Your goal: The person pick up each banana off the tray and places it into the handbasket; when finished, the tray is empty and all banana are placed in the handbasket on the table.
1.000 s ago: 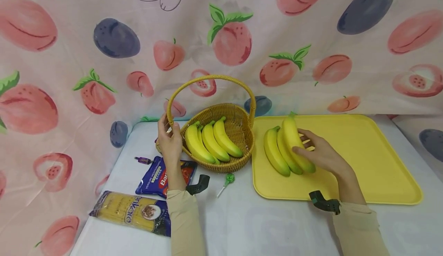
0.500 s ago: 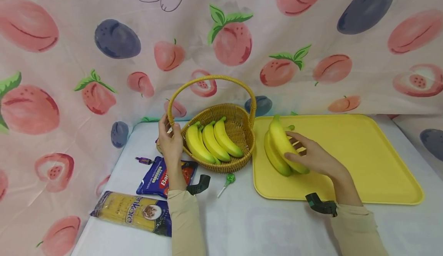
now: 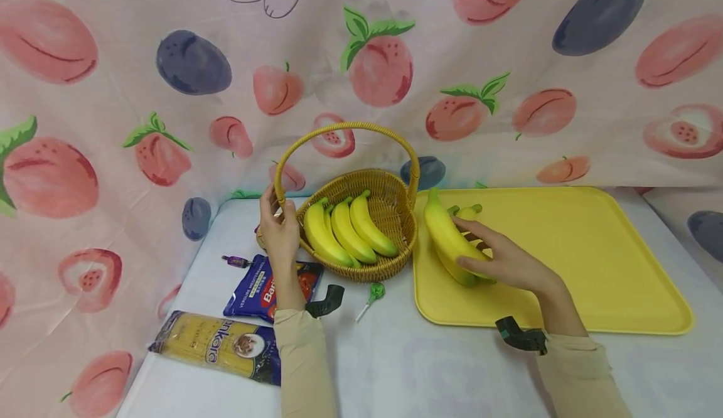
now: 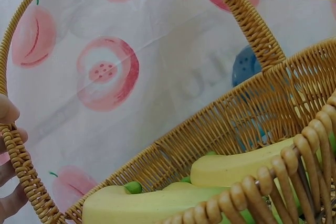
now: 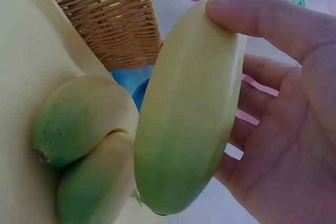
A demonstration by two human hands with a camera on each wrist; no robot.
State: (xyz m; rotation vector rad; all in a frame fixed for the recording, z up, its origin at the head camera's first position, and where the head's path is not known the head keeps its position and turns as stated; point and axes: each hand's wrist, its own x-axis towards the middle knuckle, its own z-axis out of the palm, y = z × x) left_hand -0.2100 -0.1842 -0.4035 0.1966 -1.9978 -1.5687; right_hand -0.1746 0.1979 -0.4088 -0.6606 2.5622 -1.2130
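My right hand (image 3: 514,258) pinches a yellow banana (image 3: 446,230) between thumb and fingers, holding it over the left end of the yellow tray (image 3: 599,255). In the right wrist view this banana (image 5: 184,114) is raised above two other bananas (image 5: 86,121) lying on the tray; the head view shows them partly hidden beneath it. Left of the tray stands a wicker basket (image 3: 390,270) with several bananas (image 3: 350,233) inside. My left hand (image 3: 280,239) grips the basket's handle low on its left side; the left wrist view shows thumb and fingers around the handle (image 4: 23,169).
Left of the basket lie a blue package (image 3: 248,292), a bag of spaghetti (image 3: 209,342) and a small purple-wrapped candy (image 3: 236,261). A green lollipop (image 3: 375,292) lies in front of the basket. A fruit-print cloth (image 3: 474,154) hangs behind the table.
My right hand has carried the banana leftward toward the basket, uncovering the stems of the two bananas on the tray. The left hand and basket have stayed in place.
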